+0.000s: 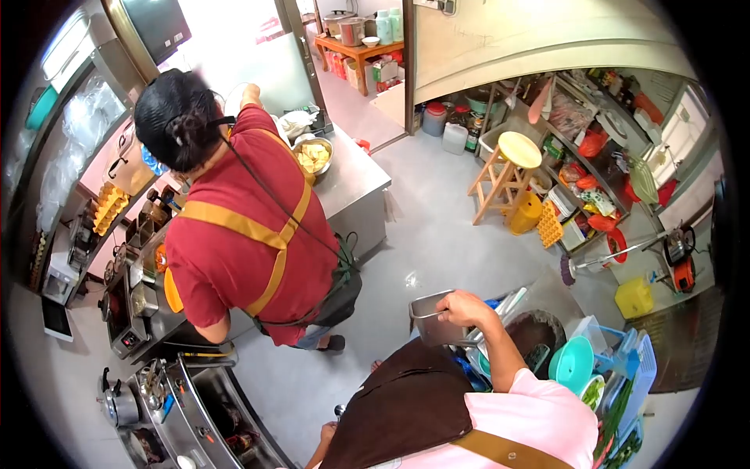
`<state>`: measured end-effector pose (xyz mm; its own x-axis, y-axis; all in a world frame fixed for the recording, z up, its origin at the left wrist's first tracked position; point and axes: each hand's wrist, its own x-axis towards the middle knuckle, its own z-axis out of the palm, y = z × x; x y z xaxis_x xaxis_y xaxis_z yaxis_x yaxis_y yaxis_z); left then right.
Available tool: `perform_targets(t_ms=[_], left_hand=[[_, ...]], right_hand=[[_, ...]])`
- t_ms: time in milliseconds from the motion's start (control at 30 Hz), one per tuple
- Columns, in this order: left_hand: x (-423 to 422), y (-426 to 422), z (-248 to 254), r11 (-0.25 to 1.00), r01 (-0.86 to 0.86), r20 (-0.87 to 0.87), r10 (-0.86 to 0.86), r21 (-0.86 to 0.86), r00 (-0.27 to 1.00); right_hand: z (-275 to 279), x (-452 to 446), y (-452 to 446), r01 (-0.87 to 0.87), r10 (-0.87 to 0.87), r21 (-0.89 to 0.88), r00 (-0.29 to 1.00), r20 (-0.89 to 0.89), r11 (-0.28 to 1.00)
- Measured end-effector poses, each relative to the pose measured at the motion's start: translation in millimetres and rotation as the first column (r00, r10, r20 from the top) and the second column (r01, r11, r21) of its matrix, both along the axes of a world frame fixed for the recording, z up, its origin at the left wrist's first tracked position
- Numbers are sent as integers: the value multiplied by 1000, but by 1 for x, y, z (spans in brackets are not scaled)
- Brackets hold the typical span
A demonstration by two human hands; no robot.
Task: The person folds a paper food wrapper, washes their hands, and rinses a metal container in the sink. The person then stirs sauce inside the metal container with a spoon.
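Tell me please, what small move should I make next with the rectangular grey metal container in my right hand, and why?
I would probably draw the rectangular grey metal container a little closer to the brown apron: your right hand holds it at one side only, and the person in the red shirt stands nearby, back turned, and may not see it.

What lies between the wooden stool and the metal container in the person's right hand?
Only grey floor shows between the stool and the metal container in the right hand, seen in the head view.
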<state>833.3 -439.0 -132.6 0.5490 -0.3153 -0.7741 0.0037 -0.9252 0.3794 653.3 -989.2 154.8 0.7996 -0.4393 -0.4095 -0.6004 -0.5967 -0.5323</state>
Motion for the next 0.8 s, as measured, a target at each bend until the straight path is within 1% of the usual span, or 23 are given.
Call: perform_targets(t_ms=[33, 200, 267, 367, 467, 500, 600, 633, 733, 767, 800], left_hand=[[0, -10, 1, 1000, -21, -8, 21, 9, 1000], [10, -100, -1, 994, -107, -17, 107, 13, 994], [18, -145, 9, 990, -139, -6, 139, 3, 990], [24, -208, 26, 984, -176, 1, 176, -1, 984], [32, -263, 35, 975, -222, 6, 222, -29, 975], [32, -276, 37, 971, -237, 9, 238, -39, 971], [38, -312, 47, 959, -274, 15, 276, -77, 961], [38, -326, 49, 953, -294, 13, 296, -76, 955], [35, -349, 46, 936, -345, -1, 346, -76, 938], [34, -355, 43, 929, -363, -5, 364, -74, 931], [33, -359, 41, 924, -376, -10, 376, -70, 926]], right_hand=[[2, 12, -17, -5, 5, 5, 1000, -23, 1000], [-10, 59, -116, -14, 16, -53, 999, 38, 999], [-24, 78, -159, -7, 13, -60, 995, 101, 998], [-18, 105, -218, -19, 21, -23, 994, 104, 1000], [-32, 135, -270, -9, 11, -16, 986, 166, 1000], [-42, 147, -285, -37, 42, -25, 979, 202, 999], [-35, 187, -320, -96, 96, -13, 955, 281, 995], [-38, 204, -331, -155, 167, -67, 956, 240, 986], [-82, 260, -357, -222, 327, -266, 822, 466, 938], [-85, 278, -362, -265, 373, -300, 839, 398, 916], [-90, 294, -366, -275, 396, -328, 827, 399, 904]])
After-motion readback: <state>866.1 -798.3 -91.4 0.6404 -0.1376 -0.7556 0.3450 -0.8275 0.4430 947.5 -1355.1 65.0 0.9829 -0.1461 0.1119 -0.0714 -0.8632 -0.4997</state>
